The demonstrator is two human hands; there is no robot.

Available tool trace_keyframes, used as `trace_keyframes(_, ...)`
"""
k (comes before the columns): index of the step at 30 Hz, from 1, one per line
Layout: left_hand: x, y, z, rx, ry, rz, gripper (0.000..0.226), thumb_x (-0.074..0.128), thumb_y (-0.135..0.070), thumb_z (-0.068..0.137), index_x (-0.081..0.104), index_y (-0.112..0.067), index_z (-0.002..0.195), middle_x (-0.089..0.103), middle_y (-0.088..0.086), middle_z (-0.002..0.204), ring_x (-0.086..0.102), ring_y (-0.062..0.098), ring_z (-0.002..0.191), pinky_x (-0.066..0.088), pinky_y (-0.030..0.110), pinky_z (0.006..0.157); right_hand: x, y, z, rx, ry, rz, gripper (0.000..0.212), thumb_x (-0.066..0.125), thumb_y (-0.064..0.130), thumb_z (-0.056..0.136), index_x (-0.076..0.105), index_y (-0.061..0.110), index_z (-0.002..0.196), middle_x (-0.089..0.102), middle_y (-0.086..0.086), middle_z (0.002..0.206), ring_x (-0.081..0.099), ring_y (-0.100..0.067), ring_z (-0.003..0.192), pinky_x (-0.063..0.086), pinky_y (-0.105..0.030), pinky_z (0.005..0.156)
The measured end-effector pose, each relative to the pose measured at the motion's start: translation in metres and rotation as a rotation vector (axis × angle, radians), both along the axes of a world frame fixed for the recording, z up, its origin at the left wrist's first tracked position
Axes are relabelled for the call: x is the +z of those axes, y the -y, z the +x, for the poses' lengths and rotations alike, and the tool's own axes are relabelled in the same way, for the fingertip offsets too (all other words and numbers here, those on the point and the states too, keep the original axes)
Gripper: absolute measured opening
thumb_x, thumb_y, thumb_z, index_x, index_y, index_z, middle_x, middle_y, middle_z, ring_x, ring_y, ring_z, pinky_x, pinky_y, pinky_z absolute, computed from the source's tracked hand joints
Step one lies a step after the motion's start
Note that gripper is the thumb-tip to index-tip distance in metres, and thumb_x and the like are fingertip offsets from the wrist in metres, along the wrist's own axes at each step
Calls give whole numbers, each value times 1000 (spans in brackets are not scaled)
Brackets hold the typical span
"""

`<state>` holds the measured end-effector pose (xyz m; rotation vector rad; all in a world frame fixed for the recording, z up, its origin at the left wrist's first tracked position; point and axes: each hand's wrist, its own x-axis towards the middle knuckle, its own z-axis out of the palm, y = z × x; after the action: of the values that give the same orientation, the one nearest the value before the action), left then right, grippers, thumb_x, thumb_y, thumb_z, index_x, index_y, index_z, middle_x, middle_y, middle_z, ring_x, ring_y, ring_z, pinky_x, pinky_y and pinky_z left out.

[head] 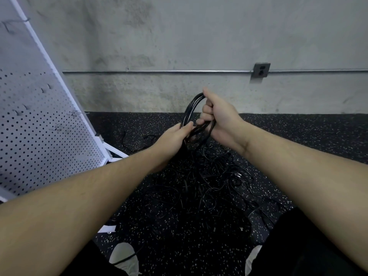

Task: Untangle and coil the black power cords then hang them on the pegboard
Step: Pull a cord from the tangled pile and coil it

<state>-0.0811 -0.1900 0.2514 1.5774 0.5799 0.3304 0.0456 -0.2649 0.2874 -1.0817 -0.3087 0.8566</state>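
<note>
Fingers [207,109] of the right hand [221,120] were curled round a coiled black cord [189,112], gripping the coil's upper right side, while the left hand [173,138] pinched its lower left strands between thumb and fingertips. Behind the coil rose a concrete wall [179,36], with a metal conduit [159,72] and an outlet box [261,70] above it. Left of the coil leaned the white pegboard [39,126], its hooks bare. Below the coil, a tangled pile of black cords [209,182] lay on the speckled floor [298,136]. Nearest the viewer, below the pile, two pale shoes [124,257] showed.
</note>
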Motion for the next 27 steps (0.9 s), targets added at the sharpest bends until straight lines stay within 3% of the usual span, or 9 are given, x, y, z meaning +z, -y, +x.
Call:
trace_keyframes(3,4,7,4,-88,89,-243,33,43,-23,109,60,3,122,70,20,116,73,16,95,57,22,83,5,-1,1,-25,-44,53,47,57,32,103,31,26,65,18,8,54,13,-7,43,15,-20,39)
trace_keyframes(5,8,11,5,-161,88,-246,40,41,-19,108,55,13,127,70,26,110,74,26,96,57,27,93,7,1,5,-9,-75,84,47,56,32,103,30,25,65,20,8,52,13,-6,41,11,-19,37)
trace_keyframes(9,17,14,-1,-289,21,-284,12,52,-17,96,57,-7,99,67,10,86,71,32,86,43,49,102,8,5,11,47,-33,59,47,52,34,105,31,23,65,25,9,48,15,-4,38,10,-17,35)
trace_keyframes(12,20,15,0,-308,-3,-303,15,53,-14,94,68,-13,95,64,7,79,69,25,75,38,59,111,7,6,13,15,12,8,44,53,36,105,32,23,67,25,8,51,15,-5,41,13,-17,35)
trace_keyframes(16,17,14,8,-207,46,-285,19,50,-8,103,66,-9,95,53,5,68,55,14,62,50,61,103,0,6,12,-44,137,-34,39,49,45,105,44,21,75,42,6,57,32,-7,46,28,-20,44)
trace_keyframes(19,16,14,11,-127,124,-316,15,51,-9,104,65,-9,99,55,1,64,57,17,61,58,56,92,-14,10,13,123,166,-81,60,26,64,103,61,16,105,66,2,71,56,-14,62,42,-31,64)
trace_keyframes(22,24,8,13,-25,216,-362,15,47,-12,107,61,-9,105,56,-2,62,62,14,52,60,35,60,-32,16,16,414,221,-228,50,22,45,104,63,18,117,72,-2,84,64,-21,80,50,-38,82)
trace_keyframes(24,28,-1,12,50,245,-339,15,49,-16,107,63,-12,106,51,-3,66,59,12,53,57,31,58,-40,19,17,610,377,-405,38,33,32,99,61,24,123,76,-6,111,68,-26,106,45,-46,103)
trace_keyframes(27,26,-19,6,142,295,-325,15,51,-20,106,65,-14,106,51,-3,69,57,12,59,63,46,73,-44,24,12,827,456,-539,30,38,27,106,56,22,129,75,-5,113,66,-30,120,47,-41,101)
